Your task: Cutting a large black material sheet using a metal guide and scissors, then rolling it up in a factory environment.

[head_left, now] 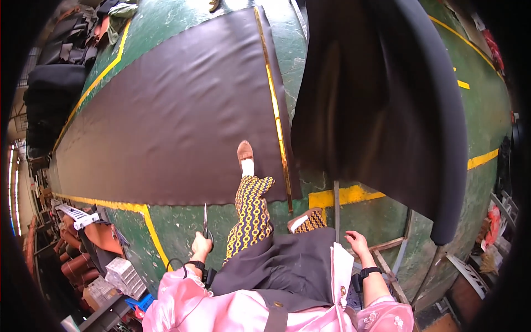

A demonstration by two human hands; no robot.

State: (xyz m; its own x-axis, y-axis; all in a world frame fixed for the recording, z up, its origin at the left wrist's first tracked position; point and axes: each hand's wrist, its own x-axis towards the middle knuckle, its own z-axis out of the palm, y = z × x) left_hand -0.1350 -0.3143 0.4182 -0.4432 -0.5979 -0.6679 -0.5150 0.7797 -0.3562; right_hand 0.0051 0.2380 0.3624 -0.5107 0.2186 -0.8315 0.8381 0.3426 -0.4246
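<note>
My left hand (201,245) is closed round a pair of scissors (206,226), whose blades point away from me toward the near edge of a large dark brown sheet (166,116). The sheet lies over the floor, faintly rippled. A long, narrow, shiny straightedge (273,102) rests along its right side, with one of my feet on the sheet beside it. Empty, my right hand (357,242) hangs to the right of my apron (249,263), fingers loosely apart. Beyond it a wide dark sheet (359,99) drapes from a thick roll (449,182).
A metal frame (387,244) stands near my right side, below the roll. Dark material (55,88) is piled at the far left. Brown rolls (77,266) and a white stacked block (125,278) sit at the near left. Yellow lines (152,227) mark the green floor.
</note>
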